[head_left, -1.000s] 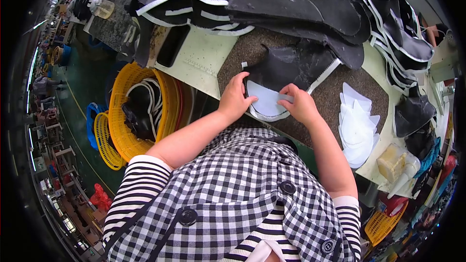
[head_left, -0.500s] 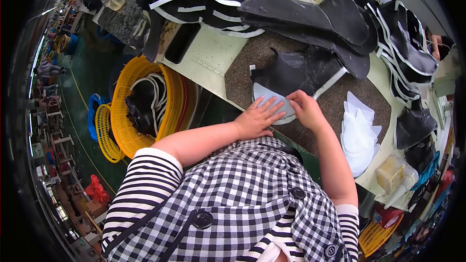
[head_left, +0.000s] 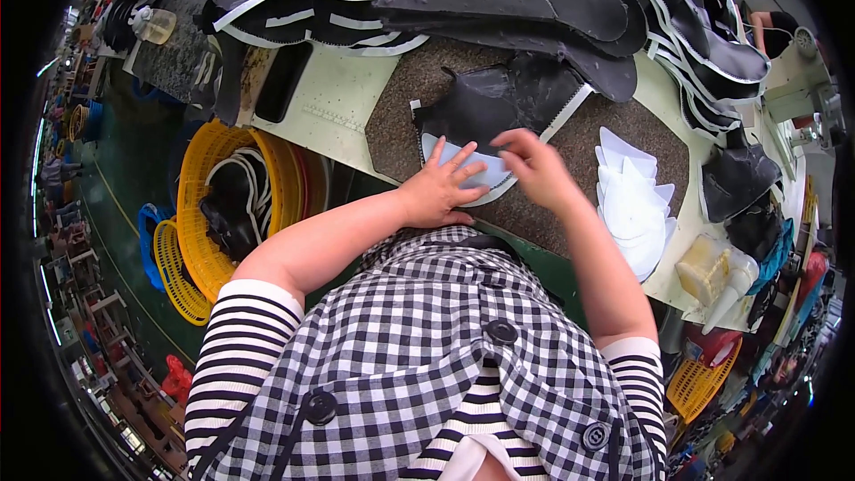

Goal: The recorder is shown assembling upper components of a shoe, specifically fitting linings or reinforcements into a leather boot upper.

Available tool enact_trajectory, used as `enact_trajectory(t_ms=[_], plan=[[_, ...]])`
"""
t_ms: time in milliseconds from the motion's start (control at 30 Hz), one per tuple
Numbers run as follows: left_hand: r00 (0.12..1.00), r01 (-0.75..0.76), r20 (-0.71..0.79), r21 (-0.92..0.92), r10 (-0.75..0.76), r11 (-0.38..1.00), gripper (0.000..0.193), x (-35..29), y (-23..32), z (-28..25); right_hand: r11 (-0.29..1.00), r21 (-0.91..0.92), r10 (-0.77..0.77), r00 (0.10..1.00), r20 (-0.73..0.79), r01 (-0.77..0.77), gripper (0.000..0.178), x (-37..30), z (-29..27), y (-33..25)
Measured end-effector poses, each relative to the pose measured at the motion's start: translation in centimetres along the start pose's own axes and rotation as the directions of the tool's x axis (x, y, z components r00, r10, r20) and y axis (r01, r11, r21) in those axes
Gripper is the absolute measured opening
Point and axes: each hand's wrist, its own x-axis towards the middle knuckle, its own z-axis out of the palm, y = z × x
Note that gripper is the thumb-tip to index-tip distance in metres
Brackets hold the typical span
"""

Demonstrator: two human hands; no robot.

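Observation:
My left hand [head_left: 436,191] lies flat with spread fingers on a pale blue-white curved piece [head_left: 481,175]. That piece rests along the near edge of a black shoe-upper piece [head_left: 508,102], which has white strips on its side edges. Just beyond the right part of the pale piece is my right hand [head_left: 536,171], fingers bent and smeared by motion. Whether it holds anything cannot be made out. Both pieces lie on a brown speckled board [head_left: 570,138]. To the right sits a fanned stack of similar white pieces [head_left: 634,214].
Black upper parts [head_left: 508,0] are piled along the back, with white-edged ones [head_left: 704,36] at the right. A dark phone-like slab [head_left: 284,82] lies on the table's left. Yellow baskets [head_left: 191,223] stand below it. A glue-stained clear container [head_left: 704,269] sits far right.
The whole view has shifted, so the table appears further left and up. My right hand has moved slightly away from the pale piece's edge, where its fingers were pinched. My left stays on the piece.

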Motion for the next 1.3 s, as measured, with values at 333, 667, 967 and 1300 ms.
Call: enact_trajectory(t_ms=[333, 667, 967, 1300], plan=[[0.753, 0.287, -0.424, -0.477, -0.504, 0.83, 0.057, -4.3, -3.1, -0.2, 0.883, -0.246, -0.441, 0.887, -0.139, 0.4, 0.022, -3.0, 4.1, 3.8], [0.687, 0.126, 0.068, -0.992, -0.724, 0.026, 0.035, 1.1, 1.7, -3.5, 0.958, 0.121, -0.194, 0.897, -0.397, 0.261, 0.015, -3.4, 4.6, 4.2], [0.662, 0.568, -0.31, -0.386, -0.682, 0.727, 0.024, -2.9, -10.6, -5.3, 0.915, -0.115, -0.402, 0.838, -0.369, 0.388, 0.011, -6.8, 3.9, 4.7], [0.796, 0.052, -0.585, -0.19, -0.155, 0.98, 0.039, 3.1, -2.3, -6.5, 0.923, 0.269, 0.344, 0.278, -0.897, -0.276, 0.012, -31.1, 5.2, 9.9]])
